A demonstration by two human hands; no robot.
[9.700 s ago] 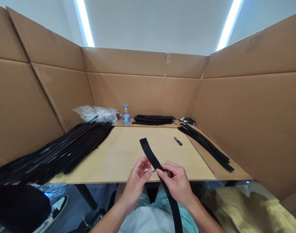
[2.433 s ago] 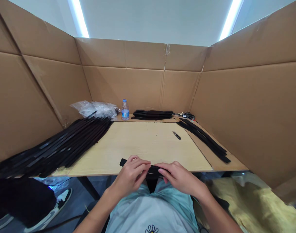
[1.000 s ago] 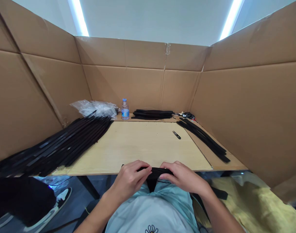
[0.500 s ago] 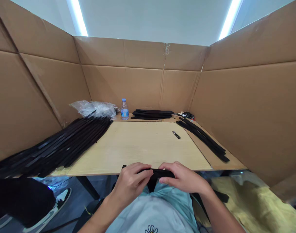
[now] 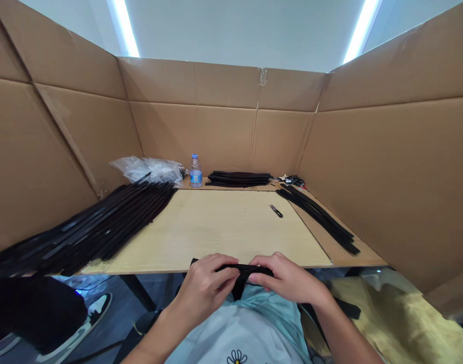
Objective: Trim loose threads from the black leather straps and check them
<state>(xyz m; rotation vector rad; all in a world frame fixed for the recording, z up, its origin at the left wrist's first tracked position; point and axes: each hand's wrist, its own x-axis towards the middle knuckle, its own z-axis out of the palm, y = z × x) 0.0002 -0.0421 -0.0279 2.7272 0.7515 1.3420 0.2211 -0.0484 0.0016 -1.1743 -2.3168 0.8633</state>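
A black strap (image 5: 243,270) lies across the near edge of the wooden table (image 5: 223,227), just in front of my body. My left hand (image 5: 206,285) pinches it from the left, fingers curled over its top. My right hand (image 5: 286,277) grips it from the right, thumb and fingers closed on the strap. The strap's left end pokes out past my left hand at the table edge; the rest hangs below, mostly hidden by my hands.
A large pile of black straps (image 5: 90,227) covers the table's left side. More straps lie at the back (image 5: 239,178) and along the right (image 5: 318,215). Small snips (image 5: 276,211), a water bottle (image 5: 195,172) and a plastic bag (image 5: 148,169) sit farther off. Cardboard walls (image 5: 398,167) enclose the table.
Over the last second my hands have stayed nearly still on the strap at the table edge. Earlier I held the strap raised above the table, then lowered it to the edge.
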